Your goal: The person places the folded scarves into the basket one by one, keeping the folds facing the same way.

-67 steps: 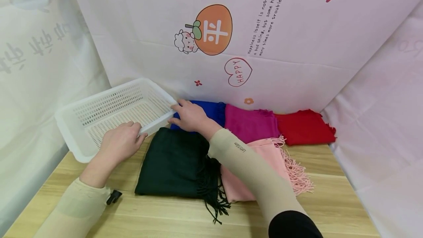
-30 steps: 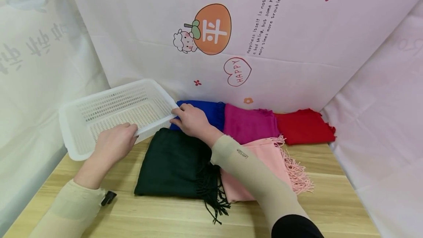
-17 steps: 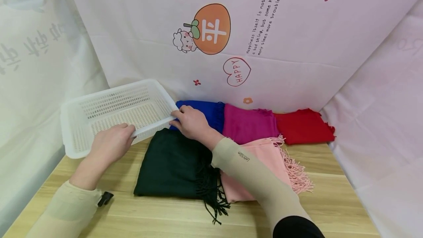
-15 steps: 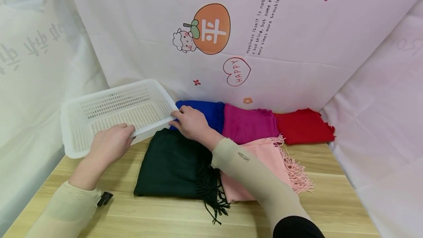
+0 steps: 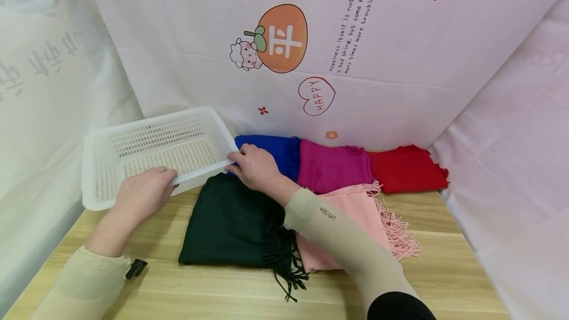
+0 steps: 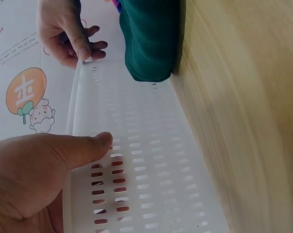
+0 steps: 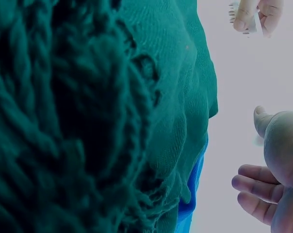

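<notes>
A white plastic basket [image 5: 195,181] with slotted walls stands at the back left of the table, nothing inside it. My left hand [image 5: 144,194] grips its near rim; the left wrist view shows the thumb [image 6: 90,149] outside the wall and the fingers mostly hidden behind it. At the basket's right corner my right hand [image 5: 258,167] pinches the rim between thumb and fingers. Just under that forearm lies a folded dark green scarf [image 5: 226,226] with fringe, which fills much of the right wrist view. A folded blue scarf [image 5: 271,147] sits behind the right hand.
Folded magenta [image 5: 333,164], red [image 5: 406,169] and pink [image 5: 342,211] scarves lie to the right, the pink one partly under my right forearm. White printed cloth [image 5: 378,102] hangs behind and at both sides. The wooden table [image 5: 213,290] shows in front.
The basket's left end has shifted slightly right and back, so it sits at a slightly different angle. My left hand has moved a little left; my right hand stays at the corner.
</notes>
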`<control>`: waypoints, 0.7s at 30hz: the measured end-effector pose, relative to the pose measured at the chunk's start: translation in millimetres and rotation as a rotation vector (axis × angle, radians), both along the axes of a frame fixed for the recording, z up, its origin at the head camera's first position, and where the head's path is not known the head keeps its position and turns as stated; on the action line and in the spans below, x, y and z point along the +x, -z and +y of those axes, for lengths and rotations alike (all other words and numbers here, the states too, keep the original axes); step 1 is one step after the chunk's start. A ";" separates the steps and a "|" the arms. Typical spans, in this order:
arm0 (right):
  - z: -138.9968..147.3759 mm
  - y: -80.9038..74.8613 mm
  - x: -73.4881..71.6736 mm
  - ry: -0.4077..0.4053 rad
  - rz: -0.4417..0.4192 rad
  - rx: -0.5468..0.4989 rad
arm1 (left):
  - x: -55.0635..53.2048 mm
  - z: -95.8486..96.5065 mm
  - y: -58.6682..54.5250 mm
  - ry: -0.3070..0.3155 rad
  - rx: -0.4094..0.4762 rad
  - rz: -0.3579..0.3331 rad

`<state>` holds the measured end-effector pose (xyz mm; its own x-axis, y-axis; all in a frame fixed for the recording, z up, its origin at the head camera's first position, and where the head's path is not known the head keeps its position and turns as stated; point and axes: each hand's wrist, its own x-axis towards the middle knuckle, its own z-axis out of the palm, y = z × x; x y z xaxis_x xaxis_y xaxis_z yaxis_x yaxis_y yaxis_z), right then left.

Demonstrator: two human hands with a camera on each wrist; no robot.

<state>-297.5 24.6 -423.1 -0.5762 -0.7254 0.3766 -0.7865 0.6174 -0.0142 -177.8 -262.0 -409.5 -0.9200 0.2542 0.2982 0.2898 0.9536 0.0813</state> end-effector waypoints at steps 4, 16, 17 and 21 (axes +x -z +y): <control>-0.7 -0.8 3.1 -0.007 0.002 -0.007 | 0.2 -3.7 1.5 0.004 -0.002 0.003; -0.1 2.6 5.7 -0.012 0.060 0.001 | 0.6 -9.9 3.4 0.019 0.019 0.022; 0.0 2.9 6.1 -0.014 0.061 -0.002 | 0.7 -10.2 3.5 0.020 0.018 0.023; 0.3 4.2 8.5 -0.019 0.050 -0.006 | 1.2 -11.8 3.6 0.024 0.017 0.027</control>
<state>-289.0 24.9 -427.3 -0.5427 -0.7336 0.4090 -0.7980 0.6023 0.0214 -176.5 -273.8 -413.1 -0.9052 0.2710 0.3274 0.3151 0.9449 0.0890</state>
